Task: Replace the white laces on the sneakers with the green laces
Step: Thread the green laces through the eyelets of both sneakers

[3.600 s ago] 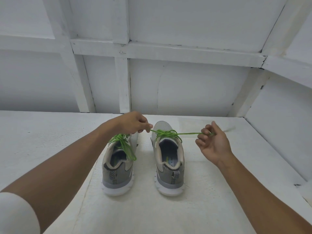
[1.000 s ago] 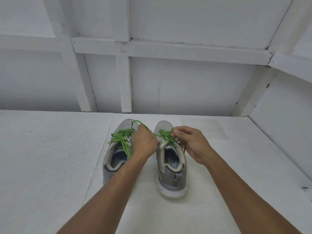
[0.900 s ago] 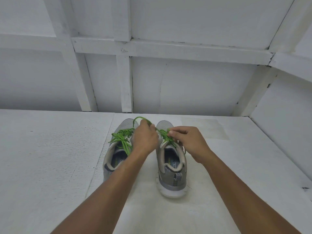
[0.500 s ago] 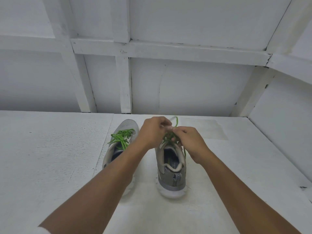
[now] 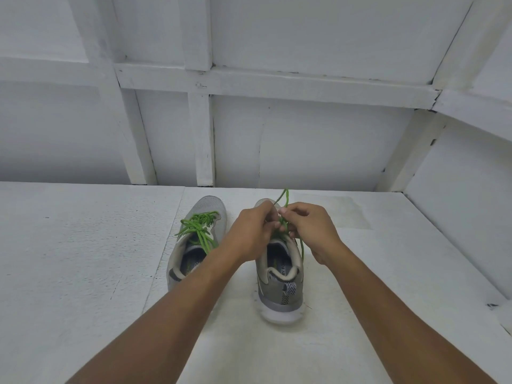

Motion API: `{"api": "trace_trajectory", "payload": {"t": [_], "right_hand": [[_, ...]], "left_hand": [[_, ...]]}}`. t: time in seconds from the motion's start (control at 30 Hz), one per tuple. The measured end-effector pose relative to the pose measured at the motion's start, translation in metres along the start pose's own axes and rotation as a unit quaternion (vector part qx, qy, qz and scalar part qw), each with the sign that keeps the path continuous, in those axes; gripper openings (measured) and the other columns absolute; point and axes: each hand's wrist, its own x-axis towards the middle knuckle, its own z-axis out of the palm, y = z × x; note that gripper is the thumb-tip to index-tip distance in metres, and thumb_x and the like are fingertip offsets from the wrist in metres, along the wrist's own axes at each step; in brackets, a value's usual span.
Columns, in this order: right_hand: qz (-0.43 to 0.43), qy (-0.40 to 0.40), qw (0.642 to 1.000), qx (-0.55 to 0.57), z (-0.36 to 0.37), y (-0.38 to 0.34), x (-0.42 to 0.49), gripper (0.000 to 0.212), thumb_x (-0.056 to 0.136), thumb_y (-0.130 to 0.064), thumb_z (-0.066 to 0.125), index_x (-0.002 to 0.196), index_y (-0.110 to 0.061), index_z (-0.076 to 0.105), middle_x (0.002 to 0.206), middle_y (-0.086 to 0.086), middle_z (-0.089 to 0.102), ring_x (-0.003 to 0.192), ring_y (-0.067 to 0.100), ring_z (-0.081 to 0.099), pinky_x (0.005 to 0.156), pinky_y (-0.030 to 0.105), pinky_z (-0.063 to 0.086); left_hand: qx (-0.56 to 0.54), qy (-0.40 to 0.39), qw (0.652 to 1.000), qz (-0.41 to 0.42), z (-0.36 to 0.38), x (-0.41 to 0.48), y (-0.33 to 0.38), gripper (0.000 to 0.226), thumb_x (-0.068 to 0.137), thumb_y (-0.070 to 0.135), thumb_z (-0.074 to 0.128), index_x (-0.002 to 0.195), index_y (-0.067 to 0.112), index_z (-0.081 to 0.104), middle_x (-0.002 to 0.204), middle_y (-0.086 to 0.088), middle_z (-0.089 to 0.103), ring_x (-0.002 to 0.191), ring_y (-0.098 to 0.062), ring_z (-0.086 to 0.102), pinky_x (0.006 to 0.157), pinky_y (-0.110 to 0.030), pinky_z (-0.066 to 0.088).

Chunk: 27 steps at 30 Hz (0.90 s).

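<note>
Pinching the lace (image 5: 283, 226) above the tongue of the right shoe (image 5: 279, 289), left hand (image 5: 250, 231) and right hand (image 5: 311, 230) meet fingertip to fingertip — a loop (image 5: 285, 196) rises just beyond them, a tail (image 5: 302, 249) hangs beside the right hand, which is nearer for the pull

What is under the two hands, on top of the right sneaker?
Left hand and right hand pinch the green lace over the right sneaker. A loop sticks up past them, and one end hangs along the collar. Any knot and the upper eyelets are covered.
</note>
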Motion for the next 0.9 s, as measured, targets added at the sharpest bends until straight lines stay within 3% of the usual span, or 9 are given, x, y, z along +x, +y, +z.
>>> {"api": "trace_trajectory", "payload": {"t": [0.13, 0.2, 0.3, 0.4, 0.5, 0.6, 0.73, 0.83, 0.9], "right_hand": [[0.016, 0.034, 0.999, -0.016, 0.001, 0.001, 0.001, 0.011, 0.088, -0.021, 0.070, 0.090, -0.013, 0.063, 0.076, 0.007, 0.072, 0.066, 0.017, 0.067, 0.068, 0.036, 0.057], [-0.002, 0.042, 0.998, -0.055, 0.002, 0.001, 0.001, 0.007, 0.088, -0.021, 0.069, 0.086, -0.016, 0.066, 0.076, 0.003, 0.072, 0.068, 0.015, 0.067, 0.064, 0.029, 0.055], [-0.032, 0.022, 0.992, -0.123, -0.002, -0.003, -0.004, 0.012, 0.090, -0.024, 0.064, 0.083, -0.023, 0.074, 0.077, -0.007, 0.072, 0.074, 0.009, 0.067, 0.071, 0.027, 0.056], [-0.047, -0.028, 0.974, -0.220, -0.007, -0.011, -0.011, 0.015, 0.086, -0.026, 0.068, 0.099, -0.023, 0.074, 0.093, -0.013, 0.069, 0.088, 0.006, 0.064, 0.074, 0.019, 0.048], [-0.054, -0.037, 0.950, -0.306, -0.007, -0.015, -0.015, 0.022, 0.086, -0.018, 0.068, 0.108, -0.019, 0.070, 0.098, -0.009, 0.059, 0.090, 0.011, 0.060, 0.070, 0.019, 0.043], [0.001, -0.037, 0.968, -0.248, -0.006, -0.012, -0.012, 0.011, 0.090, -0.014, 0.061, 0.094, -0.013, 0.071, 0.094, 0.004, 0.065, 0.082, 0.015, 0.060, 0.064, 0.021, 0.048], [0.087, -0.092, 0.986, -0.109, -0.008, -0.003, -0.005, 0.016, 0.088, -0.009, 0.055, 0.085, 0.000, 0.068, 0.095, 0.020, 0.069, 0.086, 0.026, 0.063, 0.090, 0.046, 0.055], [0.052, -0.056, 0.992, -0.098, -0.003, 0.002, -0.006, 0.010, 0.090, -0.011, 0.059, 0.086, -0.006, 0.067, 0.092, 0.010, 0.068, 0.085, 0.022, 0.065, 0.074, 0.030, 0.056], [-0.040, 0.012, 0.987, -0.152, 0.000, 0.008, -0.010, 0.006, 0.086, -0.014, 0.066, 0.092, -0.014, 0.064, 0.104, 0.000, 0.061, 0.088, 0.015, 0.062, 0.066, 0.015, 0.048]], "left_hand": [[-0.018, -0.004, 1.000, -0.010, 0.003, -0.002, 0.002, 0.007, 0.095, 0.012, 0.056, 0.089, 0.012, 0.053, 0.079, 0.001, 0.060, 0.066, -0.009, 0.050, 0.053, -0.011, 0.035], [-0.016, -0.011, 1.000, -0.007, 0.004, -0.001, 0.003, 0.008, 0.095, 0.012, 0.054, 0.088, 0.013, 0.050, 0.082, -0.002, 0.062, 0.071, -0.015, 0.052, 0.058, -0.021, 0.039], [-0.002, -0.011, 1.000, 0.000, 0.005, -0.001, 0.003, 0.012, 0.095, 0.008, 0.050, 0.086, 0.014, 0.044, 0.079, -0.003, 0.057, 0.071, -0.021, 0.050, 0.062, -0.035, 0.042], [0.018, -0.005, 1.000, 0.011, 0.006, -0.004, 0.004, 0.012, 0.093, 0.003, 0.047, 0.088, 0.012, 0.042, 0.084, -0.009, 0.058, 0.075, -0.027, 0.051, 0.065, -0.043, 0.043], [0.031, 0.008, 0.999, 0.026, 0.008, -0.005, 0.002, 0.015, 0.094, 0.003, 0.047, 0.086, 0.013, 0.040, 0.084, -0.007, 0.053, 0.076, -0.024, 0.046, 0.064, -0.038, 0.039], [0.041, 0.014, 0.998, 0.052, 0.010, -0.006, 0.000, 0.013, 0.094, 0.002, 0.046, 0.088, 0.012, 0.041, 0.086, -0.007, 0.051, 0.080, -0.024, 0.043, 0.066, -0.036, 0.035], [0.016, 0.031, 0.998, 0.055, 0.012, -0.006, -0.002, 0.004, 0.095, 0.006, 0.048, 0.092, 0.008, 0.049, 0.085, -0.006, 0.054, 0.080, -0.025, 0.046, 0.069, -0.038, 0.039], [-0.043, 0.032, 0.998, 0.012, 0.011, -0.004, -0.001, 0.005, 0.094, 0.010, 0.053, 0.090, 0.011, 0.051, 0.083, -0.004, 0.059, 0.079, -0.023, 0.053, 0.070, -0.041, 0.047], [-0.072, 0.022, 0.997, -0.018, 0.010, -0.003, 0.001, 0.005, 0.094, 0.012, 0.055, 0.090, 0.012, 0.052, 0.084, -0.003, 0.061, 0.079, -0.021, 0.056, 0.072, -0.038, 0.049]]}}
